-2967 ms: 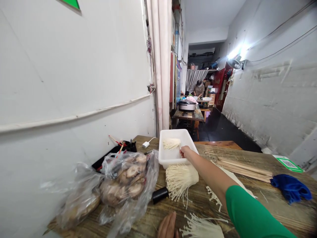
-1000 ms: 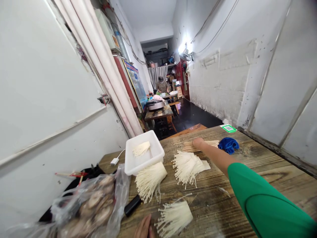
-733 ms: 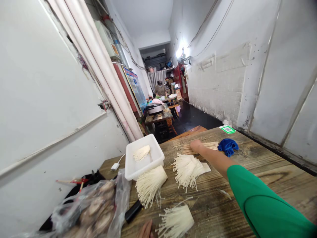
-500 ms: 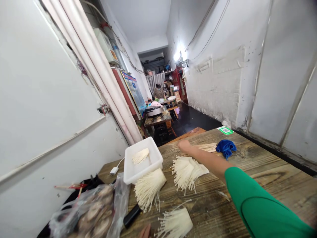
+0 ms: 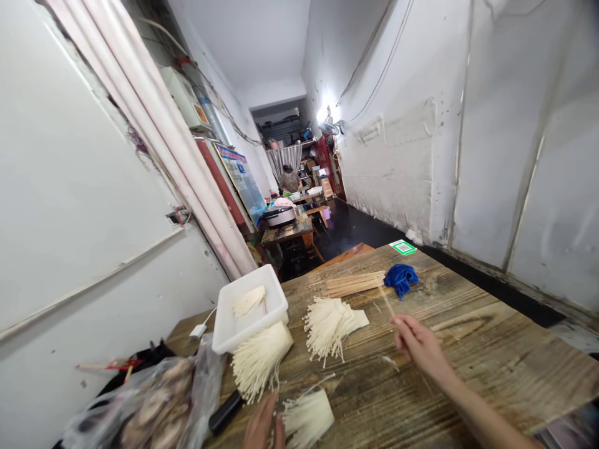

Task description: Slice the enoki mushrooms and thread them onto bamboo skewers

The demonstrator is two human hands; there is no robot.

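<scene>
My right hand (image 5: 418,345) hovers over the wooden table (image 5: 468,355), pinching one thin bamboo skewer (image 5: 386,304) that points away from me. Beyond it lies a pile of skewers (image 5: 350,284) next to a blue cloth (image 5: 401,278). My left hand (image 5: 261,427) rests at the near edge, its fingers beside a bundle of enoki mushrooms (image 5: 306,418); whether it holds them I cannot make out. Two more enoki bundles (image 5: 332,321) (image 5: 259,358) lie mid-table.
A white tray (image 5: 234,324) holding a skewered enoki bundle (image 5: 248,301) stands at the left. A plastic bag of mushrooms (image 5: 154,408) and a black cylinder (image 5: 225,411) lie near left. A green card (image 5: 403,247) is at the far edge. A person sits far down the corridor (image 5: 289,181).
My right hand left the white tray, reached to the skewer pile, and has drawn back toward me with one skewer pinched. The view swung left and tilted.
</scene>
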